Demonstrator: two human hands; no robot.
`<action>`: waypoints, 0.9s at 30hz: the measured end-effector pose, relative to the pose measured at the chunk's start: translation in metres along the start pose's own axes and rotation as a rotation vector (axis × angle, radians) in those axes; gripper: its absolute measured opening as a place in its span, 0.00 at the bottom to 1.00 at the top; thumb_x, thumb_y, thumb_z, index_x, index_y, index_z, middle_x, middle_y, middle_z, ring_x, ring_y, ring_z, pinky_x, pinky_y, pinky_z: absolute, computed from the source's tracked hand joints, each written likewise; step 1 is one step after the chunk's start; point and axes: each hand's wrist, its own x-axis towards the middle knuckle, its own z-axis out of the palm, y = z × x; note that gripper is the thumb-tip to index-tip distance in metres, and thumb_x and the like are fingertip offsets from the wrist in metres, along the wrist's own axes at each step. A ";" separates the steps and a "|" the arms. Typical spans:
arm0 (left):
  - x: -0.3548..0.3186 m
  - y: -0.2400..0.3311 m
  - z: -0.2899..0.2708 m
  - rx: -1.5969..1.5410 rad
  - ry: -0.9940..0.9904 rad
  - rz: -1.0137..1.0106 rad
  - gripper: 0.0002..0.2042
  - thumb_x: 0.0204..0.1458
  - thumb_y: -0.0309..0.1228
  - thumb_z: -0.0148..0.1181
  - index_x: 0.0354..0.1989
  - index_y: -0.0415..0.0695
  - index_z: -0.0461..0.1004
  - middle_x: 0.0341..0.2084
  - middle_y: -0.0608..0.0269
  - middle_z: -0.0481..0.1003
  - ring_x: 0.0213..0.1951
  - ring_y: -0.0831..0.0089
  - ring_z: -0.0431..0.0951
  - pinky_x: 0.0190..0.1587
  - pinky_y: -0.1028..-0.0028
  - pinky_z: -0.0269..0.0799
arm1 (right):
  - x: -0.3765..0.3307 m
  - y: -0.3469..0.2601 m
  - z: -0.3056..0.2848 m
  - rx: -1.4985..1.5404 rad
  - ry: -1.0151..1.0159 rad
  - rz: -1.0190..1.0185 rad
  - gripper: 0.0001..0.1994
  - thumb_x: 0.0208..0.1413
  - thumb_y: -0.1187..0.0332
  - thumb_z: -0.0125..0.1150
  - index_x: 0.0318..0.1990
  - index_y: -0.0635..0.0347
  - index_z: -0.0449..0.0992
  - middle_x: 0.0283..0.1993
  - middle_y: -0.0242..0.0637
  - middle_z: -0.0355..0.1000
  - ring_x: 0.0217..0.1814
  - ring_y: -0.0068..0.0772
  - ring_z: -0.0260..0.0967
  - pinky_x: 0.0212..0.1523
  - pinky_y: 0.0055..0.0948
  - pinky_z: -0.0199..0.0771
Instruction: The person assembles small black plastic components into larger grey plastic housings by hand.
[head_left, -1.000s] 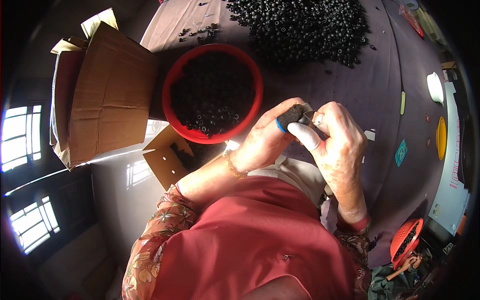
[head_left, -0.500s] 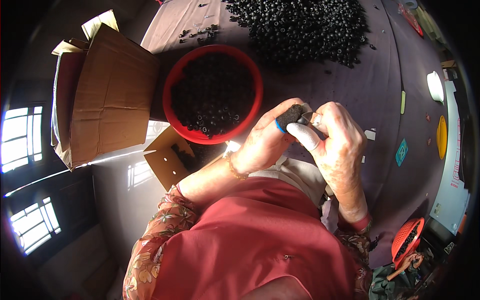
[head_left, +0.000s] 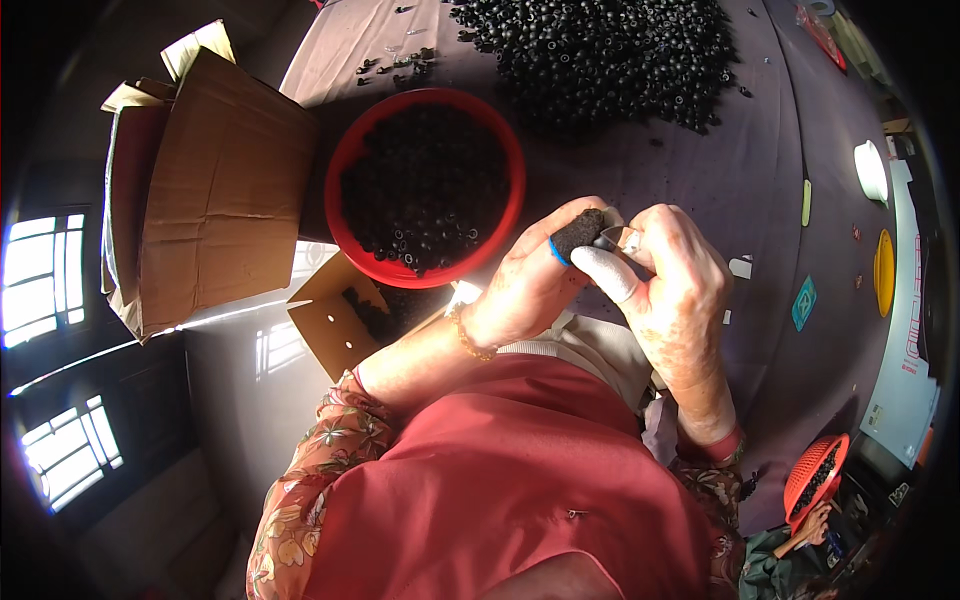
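Note:
Close together in front of my chest, both hands work at one spot. My left hand is closed in a pinch, its thumb in a dark, rough finger cot with a blue rim; whatever it pinches is hidden. My right hand has a white cover on the thumb and grips a thin, shiny, blade-like piece against the left fingertips. Beyond them stands a red basin filled with small black ring-like parts. A large pile of similar black parts lies on the cloth-covered table farther off.
A tall cardboard box stands at the left, with a smaller open carton below the basin. Along the right lie a white bowl, a yellow dish and a teal packet. Another person's hand is by a red colander.
My hands hold nearly the same pose. At the lower right, the other person's hand has shifted slightly beside the colander.

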 end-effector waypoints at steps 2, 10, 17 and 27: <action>0.000 -0.001 -0.002 0.000 0.001 -0.002 0.15 0.57 0.39 0.48 0.43 0.40 0.67 0.36 0.67 0.68 0.41 0.80 0.66 0.46 0.77 0.63 | 0.000 0.000 0.000 -0.025 -0.001 -0.019 0.18 0.40 0.59 0.71 0.24 0.57 0.65 0.21 0.30 0.64 0.20 0.29 0.66 0.20 0.27 0.68; 0.001 -0.002 -0.004 -0.006 -0.017 0.007 0.15 0.57 0.39 0.48 0.43 0.40 0.67 0.37 0.67 0.68 0.42 0.79 0.67 0.46 0.77 0.63 | -0.001 0.001 0.003 0.029 -0.005 0.017 0.20 0.45 0.56 0.67 0.25 0.61 0.64 0.22 0.34 0.64 0.21 0.34 0.65 0.21 0.31 0.66; 0.000 -0.005 -0.006 0.008 0.048 0.012 0.13 0.57 0.38 0.48 0.43 0.41 0.67 0.36 0.69 0.68 0.38 0.82 0.65 0.43 0.80 0.62 | -0.001 0.006 0.006 -0.082 -0.001 -0.056 0.19 0.42 0.55 0.69 0.24 0.56 0.65 0.20 0.29 0.63 0.19 0.28 0.65 0.19 0.27 0.67; -0.002 -0.006 -0.006 -0.059 0.003 0.015 0.10 0.59 0.36 0.47 0.38 0.42 0.68 0.31 0.71 0.67 0.35 0.84 0.64 0.38 0.81 0.60 | -0.006 0.007 0.005 -0.083 -0.042 -0.111 0.20 0.44 0.52 0.66 0.23 0.56 0.64 0.18 0.29 0.61 0.18 0.31 0.63 0.18 0.30 0.64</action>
